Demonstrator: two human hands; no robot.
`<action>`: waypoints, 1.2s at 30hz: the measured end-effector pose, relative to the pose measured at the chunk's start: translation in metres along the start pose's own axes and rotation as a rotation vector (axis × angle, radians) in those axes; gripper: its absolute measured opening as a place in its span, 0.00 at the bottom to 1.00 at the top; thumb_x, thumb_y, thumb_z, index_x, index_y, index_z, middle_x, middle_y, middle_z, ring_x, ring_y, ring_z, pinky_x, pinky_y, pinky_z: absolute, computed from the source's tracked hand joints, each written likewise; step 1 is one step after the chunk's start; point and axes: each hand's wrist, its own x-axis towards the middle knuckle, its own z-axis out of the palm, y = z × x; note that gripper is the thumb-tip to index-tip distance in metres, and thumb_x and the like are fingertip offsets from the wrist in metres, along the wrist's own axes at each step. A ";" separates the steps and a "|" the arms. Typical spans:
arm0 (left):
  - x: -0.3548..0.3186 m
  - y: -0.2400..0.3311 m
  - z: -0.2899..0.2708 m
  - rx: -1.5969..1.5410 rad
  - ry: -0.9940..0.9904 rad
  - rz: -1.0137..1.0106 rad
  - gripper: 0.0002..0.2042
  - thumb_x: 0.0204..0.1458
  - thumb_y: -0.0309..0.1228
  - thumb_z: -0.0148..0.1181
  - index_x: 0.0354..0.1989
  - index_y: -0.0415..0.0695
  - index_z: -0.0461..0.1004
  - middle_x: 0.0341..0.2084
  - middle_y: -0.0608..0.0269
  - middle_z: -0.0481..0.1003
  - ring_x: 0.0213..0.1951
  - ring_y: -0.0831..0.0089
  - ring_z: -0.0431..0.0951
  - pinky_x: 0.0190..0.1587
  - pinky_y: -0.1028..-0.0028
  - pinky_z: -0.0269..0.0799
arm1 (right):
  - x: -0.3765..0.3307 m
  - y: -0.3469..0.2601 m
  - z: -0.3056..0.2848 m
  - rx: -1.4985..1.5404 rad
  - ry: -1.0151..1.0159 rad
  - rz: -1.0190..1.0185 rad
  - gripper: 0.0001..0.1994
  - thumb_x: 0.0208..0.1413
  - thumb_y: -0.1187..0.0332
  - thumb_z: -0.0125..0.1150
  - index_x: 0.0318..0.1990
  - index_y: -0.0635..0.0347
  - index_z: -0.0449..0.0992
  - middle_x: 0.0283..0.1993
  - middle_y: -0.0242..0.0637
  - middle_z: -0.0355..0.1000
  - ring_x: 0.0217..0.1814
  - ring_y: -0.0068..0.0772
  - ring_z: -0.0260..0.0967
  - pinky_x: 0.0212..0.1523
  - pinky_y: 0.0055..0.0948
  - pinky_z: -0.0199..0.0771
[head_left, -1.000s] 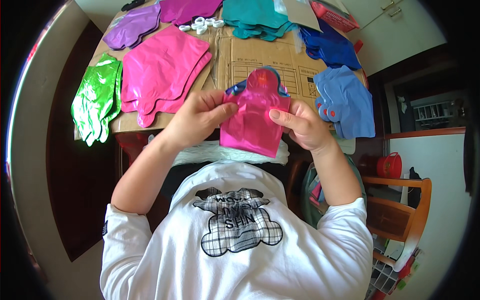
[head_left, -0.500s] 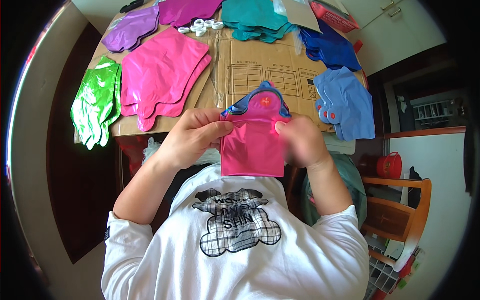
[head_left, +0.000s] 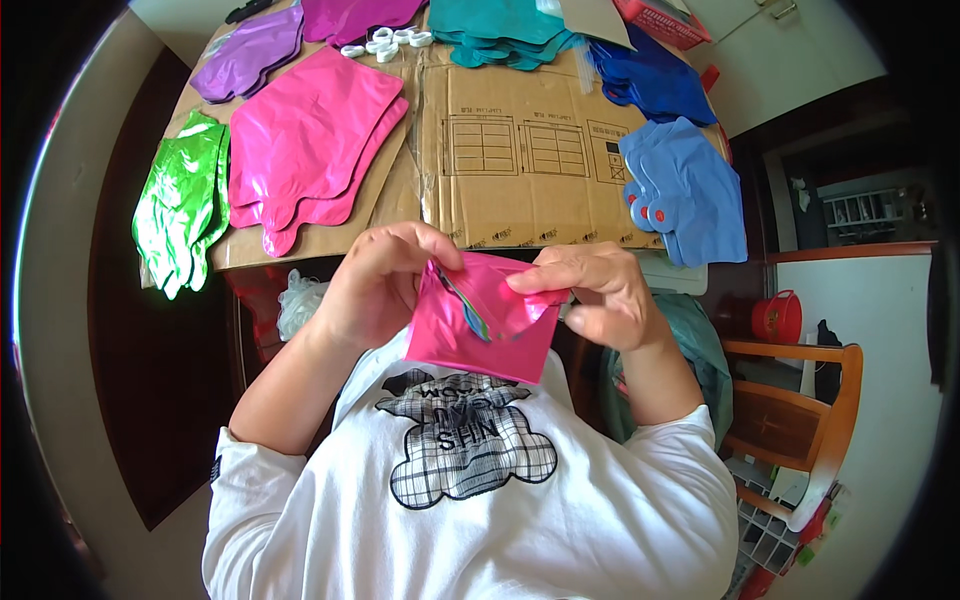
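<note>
Close in front of my chest is a folded pink foil balloon (head_left: 450, 335), a flat, shiny, squarish packet. Blue and green foil edges peek out of a slit across its front. My left hand (head_left: 385, 280) is closed on its upper left corner. Along the upper right side, my right hand (head_left: 600, 295) presses its fingers on the foil, the thumb lower by the edge. The packet tilts, its right side lower. Beyond it on the cardboard-covered table (head_left: 480, 205) lie flat pink foil balloons (head_left: 300, 130) at left and light blue ones (head_left: 695, 190) at right.
Shiny green foil balloons (head_left: 185, 200) lie at the table's left edge. Purple (head_left: 250, 55), teal (head_left: 500, 35) and dark blue (head_left: 655, 85) stacks line the back, with several white rings (head_left: 385, 45). A wooden chair (head_left: 790, 410) stands at right.
The pink packet has come down nearer my chest and tilted. Its rounded tab with the red mark, upright before, is now folded down out of sight. My right fingers have moved onto its front.
</note>
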 end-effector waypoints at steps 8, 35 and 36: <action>0.014 -0.023 -0.010 0.051 0.205 0.016 0.04 0.55 0.23 0.59 0.36 0.37 0.72 0.32 0.60 0.77 0.33 0.74 0.79 0.39 0.76 0.77 | -0.001 0.030 0.018 -1.008 0.296 -0.325 0.22 0.36 0.70 0.70 0.45 0.59 0.77 0.44 0.39 0.74 0.46 0.39 0.72 0.49 0.36 0.69; 0.021 -0.065 -0.006 -0.011 0.235 0.102 0.10 0.64 0.30 0.48 0.49 0.40 0.70 0.41 0.55 0.78 0.42 0.65 0.80 0.47 0.66 0.78 | -0.020 0.065 0.018 0.552 0.372 0.527 0.13 0.58 0.61 0.62 0.40 0.63 0.77 0.33 0.41 0.79 0.31 0.29 0.78 0.33 0.24 0.77; 0.022 -0.065 -0.005 -0.027 0.227 0.109 0.11 0.64 0.31 0.47 0.49 0.40 0.70 0.42 0.55 0.77 0.43 0.65 0.80 0.48 0.66 0.78 | -0.020 0.068 0.019 0.528 0.379 0.489 0.12 0.58 0.61 0.62 0.39 0.63 0.78 0.33 0.41 0.79 0.31 0.29 0.78 0.33 0.24 0.77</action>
